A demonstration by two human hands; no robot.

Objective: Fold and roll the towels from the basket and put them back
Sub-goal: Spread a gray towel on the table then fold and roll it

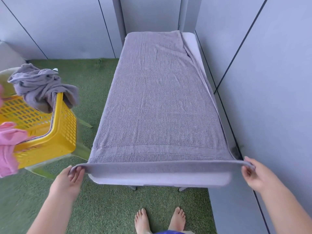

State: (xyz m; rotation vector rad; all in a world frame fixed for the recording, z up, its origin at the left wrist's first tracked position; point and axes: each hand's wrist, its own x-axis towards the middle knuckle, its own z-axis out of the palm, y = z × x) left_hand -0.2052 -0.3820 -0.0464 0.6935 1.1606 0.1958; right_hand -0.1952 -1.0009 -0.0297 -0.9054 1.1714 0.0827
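Basket: a yellow slotted laundry basket [55, 132] sits to the left of the table, resting on a pale green plastic chair [81, 150] and tilted toward the camera.
Crumpled towel: a grey towel [40, 86] is bunched over the basket's far rim, part of it hanging outside.
Pink cloth: a pink towel [8, 146] drapes over the basket's near left rim, cut off by the frame edge.
Obstruction: nothing lies on top of the spread towel; the basket stands apart from the table.
Table: a narrow white table [190, 43] with rounded corners, its right long side close to the wall; only the far right corner and the near edge show bare.
Room: grey wall panels [261, 81] with dark seams on the far and right sides; green artificial turf [94, 81] covers the floor; two bare feet [160, 220] stand on it at the table's near end.
Spread towel: a lilac-grey bath towel [157, 98] lies flat along nearly the whole tabletop, its right edge spilling over the side.
Left hand: the left hand [70, 179] pinches the towel's near left corner between thumb and fingers, arm reaching forward.
Right hand: the right hand [255, 174] grips the near right corner the same way, the hem lifted and stretched taut between both hands just above the table's near edge.
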